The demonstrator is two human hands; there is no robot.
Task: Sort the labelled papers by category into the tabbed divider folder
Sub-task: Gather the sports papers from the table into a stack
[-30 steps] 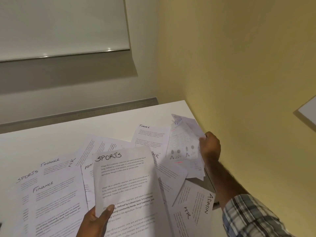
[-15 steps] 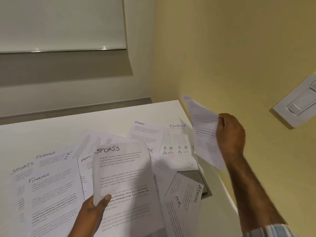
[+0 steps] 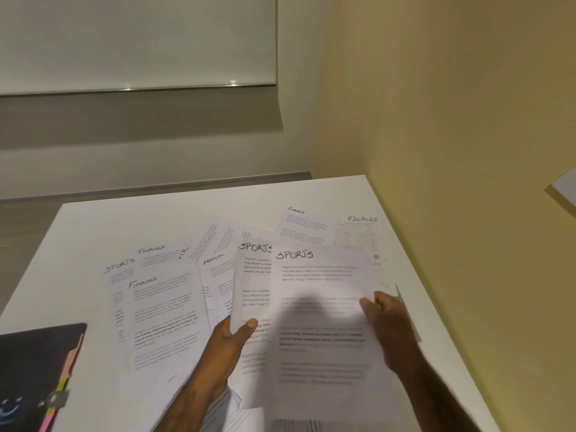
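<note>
Papers headed SPORTS point(image 3: 294, 255) sit one in each hand: right hand point(image 3: 388, 322) pinches the nearer sheet point(image 3: 324, 385) by its edge, left hand point(image 3: 232, 338) grips the sheet behind point(image 3: 254, 288), apparently overlapped to gather one category. Remaining labelled sheets point(image 3: 162, 310) fan across the table point(image 3: 162, 219); the tabbed folder point(image 3: 37, 353) lies near-left.

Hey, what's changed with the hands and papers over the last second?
The right hand took hold of a sheet at the right edge of the table, lifted it and carried it leftward. Labelled SPORTS, it now overlaps the SPORTS sheet in the left hand. The left hand still grips that one, and the other papers stay spread on the table.
</note>
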